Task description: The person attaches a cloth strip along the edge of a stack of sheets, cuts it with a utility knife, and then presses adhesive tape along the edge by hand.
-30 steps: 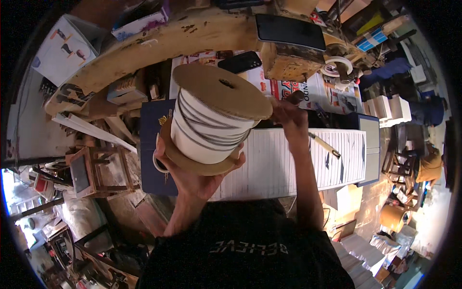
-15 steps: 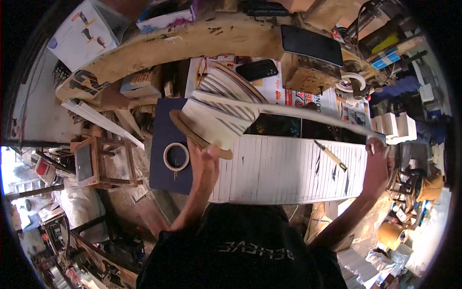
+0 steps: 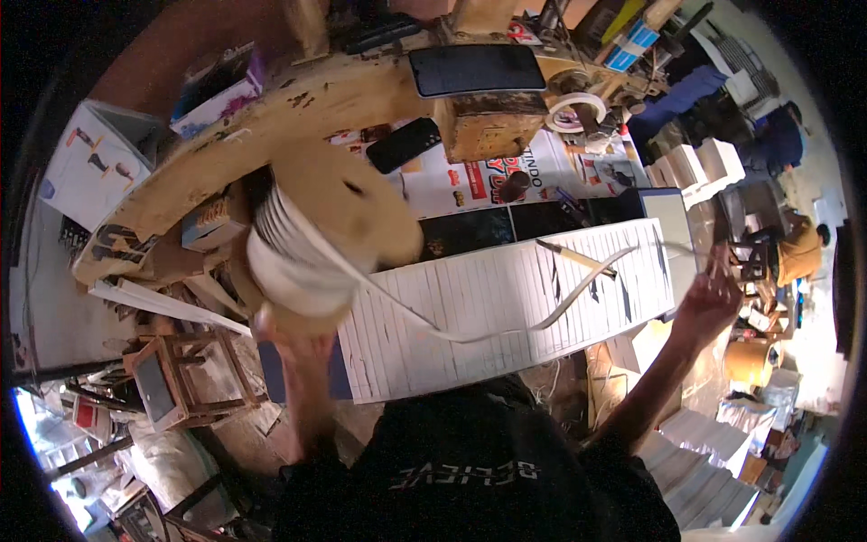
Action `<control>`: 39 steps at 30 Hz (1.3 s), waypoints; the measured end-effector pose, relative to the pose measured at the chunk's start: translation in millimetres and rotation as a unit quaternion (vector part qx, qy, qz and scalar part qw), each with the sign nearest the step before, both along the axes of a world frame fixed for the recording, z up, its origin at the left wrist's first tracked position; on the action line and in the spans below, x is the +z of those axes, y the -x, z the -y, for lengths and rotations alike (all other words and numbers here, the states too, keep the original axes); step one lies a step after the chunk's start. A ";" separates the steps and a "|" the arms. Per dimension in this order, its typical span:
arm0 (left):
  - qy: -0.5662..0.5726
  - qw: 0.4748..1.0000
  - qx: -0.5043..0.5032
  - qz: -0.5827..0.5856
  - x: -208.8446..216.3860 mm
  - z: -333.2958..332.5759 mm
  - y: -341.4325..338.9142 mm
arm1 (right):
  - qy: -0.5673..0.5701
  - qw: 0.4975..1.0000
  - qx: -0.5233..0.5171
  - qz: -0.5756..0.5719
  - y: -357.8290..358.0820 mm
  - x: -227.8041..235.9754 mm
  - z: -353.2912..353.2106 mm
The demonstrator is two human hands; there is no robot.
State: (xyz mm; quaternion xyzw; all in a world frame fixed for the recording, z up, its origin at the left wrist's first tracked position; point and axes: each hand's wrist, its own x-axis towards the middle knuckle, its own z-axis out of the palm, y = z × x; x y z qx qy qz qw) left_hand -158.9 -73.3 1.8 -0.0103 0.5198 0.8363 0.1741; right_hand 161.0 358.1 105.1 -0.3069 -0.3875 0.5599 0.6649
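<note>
My left hand (image 3: 296, 348) grips the lower rim of a tan cardboard spool (image 3: 348, 203), tilted and blurred by motion. White strip (image 3: 433, 330) is wound on it and runs off slack, sagging in a curve across a long row of white slabs (image 3: 433, 289) with thin dark lines between them. The strip's far end rises to my right hand (image 3: 709, 298), whose fingers seem pinched on it off the row's right end. On the row, partly behind the strip, lies a knife (image 3: 578, 258) with a pale handle and dark blade.
Beyond the row, a black phone (image 3: 404, 144) lies on printed sheets. A dark flat device (image 3: 477, 70) rests on a wooden block (image 3: 492, 126), beside a roll of tape (image 3: 576, 113). A wooden stool (image 3: 194, 375) stands at left; white stacks (image 3: 700, 170) at right.
The spool has moved left and turned, its flat cardboard side now showing. The strip, nearly straight before, now hangs slack. The view has shifted, and the tape ring on the dark board is no longer visible.
</note>
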 end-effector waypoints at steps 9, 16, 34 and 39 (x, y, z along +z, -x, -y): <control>0.391 0.817 -0.072 -0.417 -10.0 -66.5 76.5 | -0.055 0.994 -0.018 0.088 -110.1 11.9 42.2; 0.532 0.739 -0.196 -0.365 -2.2 -93.5 83.7 | -0.023 0.984 -0.034 0.175 -101.0 15.8 83.2; 0.640 0.718 -0.136 -0.239 -46.6 -193.9 28.7 | -0.214 0.824 -0.193 0.488 -301.5 51.2 -29.5; 0.576 0.744 -0.154 -0.302 -79.9 -220.1 8.6 | -0.421 0.657 -0.266 0.566 -315.8 89.4 -44.0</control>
